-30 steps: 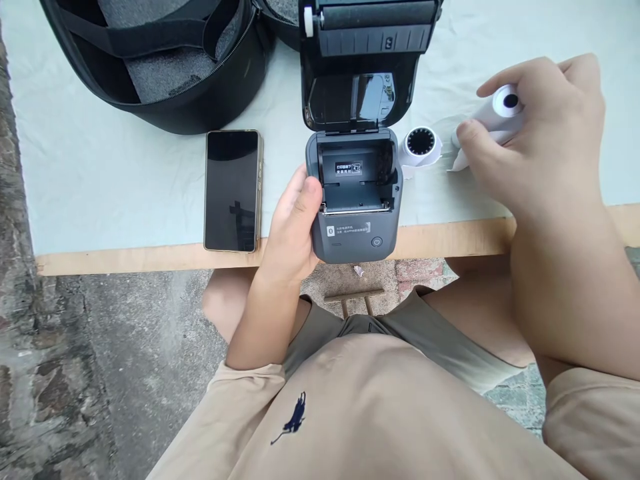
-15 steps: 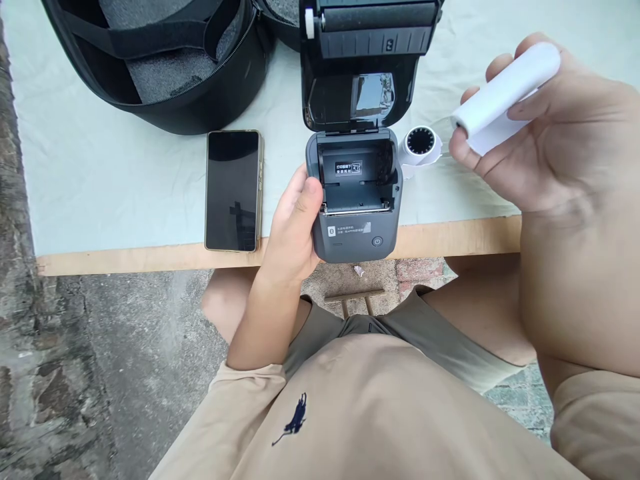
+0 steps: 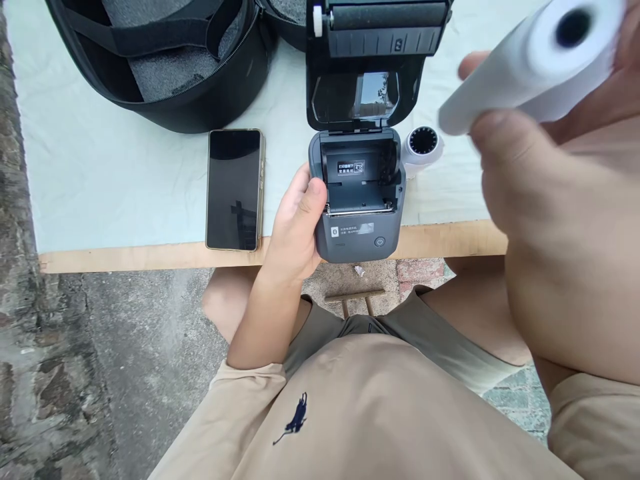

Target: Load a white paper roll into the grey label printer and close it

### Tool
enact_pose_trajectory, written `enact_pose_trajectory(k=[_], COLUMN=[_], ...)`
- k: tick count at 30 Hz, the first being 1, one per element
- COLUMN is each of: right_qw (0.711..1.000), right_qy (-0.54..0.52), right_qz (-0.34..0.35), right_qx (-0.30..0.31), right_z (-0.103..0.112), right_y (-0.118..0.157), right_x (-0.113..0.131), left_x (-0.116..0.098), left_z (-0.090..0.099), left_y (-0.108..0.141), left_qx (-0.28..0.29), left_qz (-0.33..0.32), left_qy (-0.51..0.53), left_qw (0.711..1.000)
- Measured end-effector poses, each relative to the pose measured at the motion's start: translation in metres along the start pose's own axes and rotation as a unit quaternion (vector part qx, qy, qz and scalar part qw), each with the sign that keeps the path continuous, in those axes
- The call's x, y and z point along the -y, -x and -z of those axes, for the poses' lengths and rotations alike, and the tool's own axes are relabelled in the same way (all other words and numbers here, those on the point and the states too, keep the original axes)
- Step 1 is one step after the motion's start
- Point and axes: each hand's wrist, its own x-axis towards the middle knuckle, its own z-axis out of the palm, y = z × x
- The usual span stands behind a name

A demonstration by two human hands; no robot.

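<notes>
A small dark grey printer (image 3: pixel 357 233) rests at the table's front edge with its lid (image 3: pixel 373 67) raised and its inner compartment showing bare. My left hand (image 3: pixel 295 227) grips its left side, thumb on top. At the upper right, my right hand (image 3: pixel 545 167) holds a white paper roll (image 3: pixel 520 67) close to the camera, its hollow end facing up toward me. A second white roll (image 3: pixel 423 150) with a dark toothed end stands just right of the printer.
A phone (image 3: pixel 234 190) with a dark screen lies left of the printer. An open black zip case (image 3: pixel 200 103) with grey foam is at the back left, and part of another case (image 3: pixel 287 27) is beside it. The table's wooden edge (image 3: pixel 125 259) runs in front.
My right hand has lifted and turned the white roll, bringing it closer to the camera with its hollow end now in view. My left hand still grips the printer.
</notes>
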Motion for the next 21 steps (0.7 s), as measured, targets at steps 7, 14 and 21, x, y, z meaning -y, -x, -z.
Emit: enact_pose_trajectory(k=[7, 14, 21], right_qw=[0.962, 0.919, 0.92], right_qy=[0.213, 0.358, 0.359], right_qz=[0.107, 0.102, 0.077], right_qx=[0.136, 0.133, 0.136], right_z=[-0.029, -0.031, -0.034], right_y=[0.006, 0.007, 0.006], right_x=[0.029, 0.031, 0.038], left_x=[-0.001, 0.001, 0.002], left_z=[-0.004, 0.001, 0.003], left_y=[0.001, 0.002, 0.002], left_qx=[-0.011, 0.043, 0.055], left_qz=[-0.014, 0.002, 0.004], left_qy=[-0.003, 0.026, 0.032], left_qw=[1.0, 0.999, 0.998])
